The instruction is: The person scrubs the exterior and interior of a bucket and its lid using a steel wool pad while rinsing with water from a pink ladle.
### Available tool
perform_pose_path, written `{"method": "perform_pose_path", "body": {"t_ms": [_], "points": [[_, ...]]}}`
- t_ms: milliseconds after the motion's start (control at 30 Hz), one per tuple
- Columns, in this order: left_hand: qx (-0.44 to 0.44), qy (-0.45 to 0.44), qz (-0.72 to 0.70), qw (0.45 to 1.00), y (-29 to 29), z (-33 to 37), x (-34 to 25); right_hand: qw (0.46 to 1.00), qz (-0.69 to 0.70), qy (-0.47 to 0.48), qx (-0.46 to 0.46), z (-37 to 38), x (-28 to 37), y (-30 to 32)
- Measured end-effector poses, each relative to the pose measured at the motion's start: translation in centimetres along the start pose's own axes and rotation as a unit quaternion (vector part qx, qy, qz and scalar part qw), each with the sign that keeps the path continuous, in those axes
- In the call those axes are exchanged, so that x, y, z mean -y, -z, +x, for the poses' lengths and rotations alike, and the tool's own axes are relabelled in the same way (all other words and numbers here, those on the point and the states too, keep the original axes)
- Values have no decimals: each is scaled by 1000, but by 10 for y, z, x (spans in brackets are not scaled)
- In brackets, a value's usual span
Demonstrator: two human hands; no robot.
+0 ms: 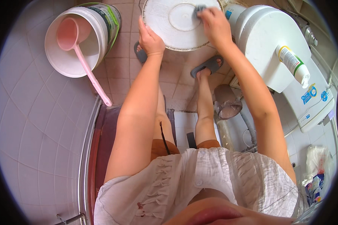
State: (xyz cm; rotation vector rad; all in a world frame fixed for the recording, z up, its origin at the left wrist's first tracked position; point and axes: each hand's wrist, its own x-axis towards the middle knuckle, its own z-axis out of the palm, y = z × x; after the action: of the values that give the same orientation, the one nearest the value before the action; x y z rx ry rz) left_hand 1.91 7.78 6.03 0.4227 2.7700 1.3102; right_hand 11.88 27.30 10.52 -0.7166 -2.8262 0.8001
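- while left hand (151, 40), fingers straight, lies against white lid (167, 32) at left edge, right hand (216, 25) grips grey scrubber (199, 11) toward far right edge
- toilet tank (316, 111): blue printed stickers (309, 94)

Bare left hand (152, 40), fingers stretched out, palm turned inward. Bare right hand (216, 27) to its right and slightly farther forward, fingers curled in a grip. Bare left forearm (141, 84) and bare right forearm (248, 75) extend forward, elbows behind the hands.
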Motion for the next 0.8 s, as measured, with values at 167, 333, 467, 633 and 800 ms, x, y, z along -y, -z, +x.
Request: {"method": "perform_pose_path", "body": {"t_ms": [167,333,467,633,800], "points": [[33,7,-3,999,-7,-2,-5,992,97,20,-80,81,70,-51],[69,66,8,995,1,-7,10,977,116,176,42,29,80,-61],[48,73,-19,996,-3,-4,6,961,101,243,84,36,67,-53],[31,56,-27,998,-4,-3,-4,981,39,188,17,88,42,-41],[35,64,-3,997,-3,-3,-9,996,-39,33,-71,38,-40,3]]}}
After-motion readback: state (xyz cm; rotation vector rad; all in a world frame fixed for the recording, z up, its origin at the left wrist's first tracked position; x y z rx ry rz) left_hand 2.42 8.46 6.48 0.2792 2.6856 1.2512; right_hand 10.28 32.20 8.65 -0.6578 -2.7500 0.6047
